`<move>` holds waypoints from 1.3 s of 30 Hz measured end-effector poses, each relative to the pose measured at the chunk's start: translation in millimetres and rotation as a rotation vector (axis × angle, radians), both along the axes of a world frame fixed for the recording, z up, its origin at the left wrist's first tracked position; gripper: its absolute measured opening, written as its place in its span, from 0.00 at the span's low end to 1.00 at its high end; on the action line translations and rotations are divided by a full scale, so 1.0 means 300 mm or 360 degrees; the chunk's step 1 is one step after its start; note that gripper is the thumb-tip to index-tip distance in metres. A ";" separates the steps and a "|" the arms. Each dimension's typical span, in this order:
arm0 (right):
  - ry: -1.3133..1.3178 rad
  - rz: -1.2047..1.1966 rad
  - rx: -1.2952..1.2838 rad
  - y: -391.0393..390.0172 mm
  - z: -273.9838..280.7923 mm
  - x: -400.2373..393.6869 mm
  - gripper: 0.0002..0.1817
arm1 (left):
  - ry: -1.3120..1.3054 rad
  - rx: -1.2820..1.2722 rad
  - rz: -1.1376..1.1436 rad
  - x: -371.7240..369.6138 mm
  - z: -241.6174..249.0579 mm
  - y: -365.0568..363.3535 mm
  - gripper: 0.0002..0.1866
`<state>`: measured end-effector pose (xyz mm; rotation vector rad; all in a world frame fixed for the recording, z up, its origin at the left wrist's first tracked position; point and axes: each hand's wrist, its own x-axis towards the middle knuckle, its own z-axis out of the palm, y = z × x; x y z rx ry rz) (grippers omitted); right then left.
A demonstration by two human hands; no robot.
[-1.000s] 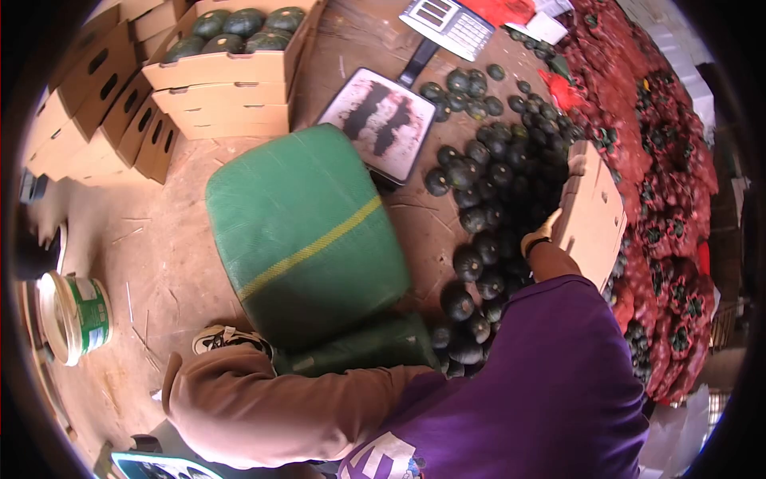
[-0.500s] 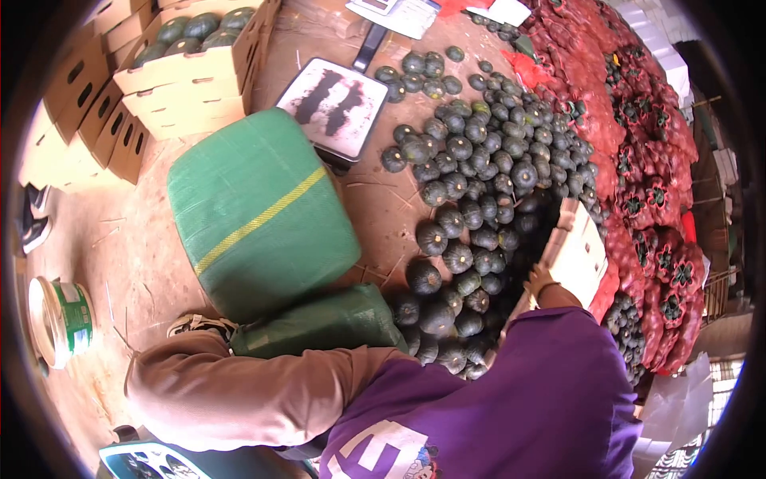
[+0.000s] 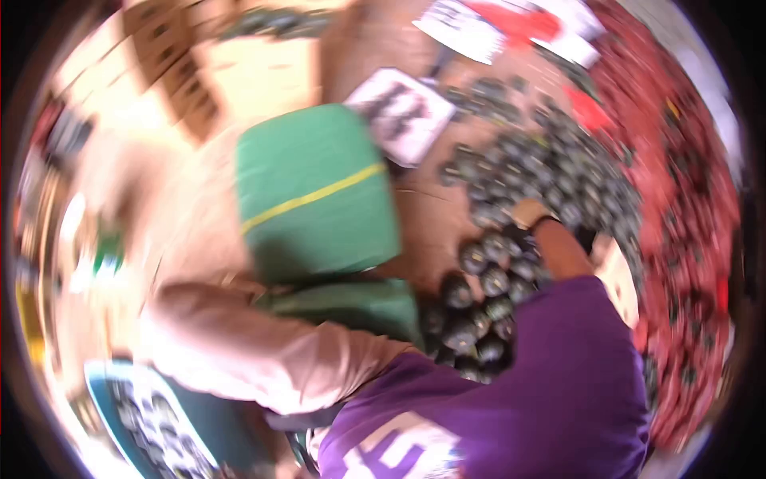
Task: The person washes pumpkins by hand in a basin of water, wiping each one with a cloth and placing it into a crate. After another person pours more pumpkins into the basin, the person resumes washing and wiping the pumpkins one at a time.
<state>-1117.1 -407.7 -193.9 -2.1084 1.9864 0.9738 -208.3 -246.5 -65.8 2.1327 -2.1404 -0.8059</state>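
Note:
My right hand (image 3: 530, 213), with a dark band at the wrist, reaches from a purple sleeve over a heap of small dark green pumpkins (image 3: 495, 279). Motion blur smears its fingers, so I cannot tell whether they grip a pumpkin. Beside my forearm, on its right, stands a pale cardboard carton (image 3: 619, 275), partly hidden by the arm and sleeve. My left hand is out of view.
A green wrapped bale (image 3: 319, 184) with a yellow stripe sits left of the heap, near a platform scale (image 3: 403, 116). Red mesh sacks (image 3: 686, 199) line the right side. Cartons (image 3: 259, 76) stack at upper left; a teal crate (image 3: 195, 399) stands at lower left.
My right hand has left the carton's edge and swung out over the pumpkins. The whole view has shifted and blurred, with more of the teal crate showing.

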 end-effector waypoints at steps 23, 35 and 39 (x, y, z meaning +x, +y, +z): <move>-0.1435 0.3304 0.0735 0.176 0.630 2.891 0.43 | 0.0437 0.0078 0.1432 0.255 0.241 0.436 0.20; -0.1409 0.2306 0.1875 0.021 0.443 3.225 0.15 | 0.0448 -0.0095 0.1496 0.506 0.164 0.566 0.18; -0.1313 0.1952 0.1634 -0.154 0.570 3.284 0.16 | 0.1085 0.0078 0.1298 0.570 0.139 0.512 0.23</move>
